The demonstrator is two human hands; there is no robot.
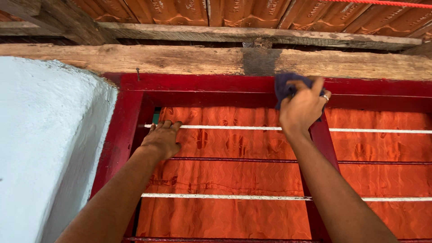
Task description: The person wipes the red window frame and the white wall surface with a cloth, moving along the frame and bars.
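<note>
- Dark blue cloth (284, 87) is bunched in the closed right hand (302, 108) and pressed against the red window frame (202, 85), whose top rail runs sideways above both hands.
- Left hand (162, 138) is curled around the white bar (225, 128), lower and farther from the cloth.

One head-worn camera looks up and forward, close to a red window frame (130, 96), under the wooden beam (180, 59).

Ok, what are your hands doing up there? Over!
Left hand gripping the top white window bar. Right hand pressing a dark blue cloth on the red frame. Nothing in the way.
</note>
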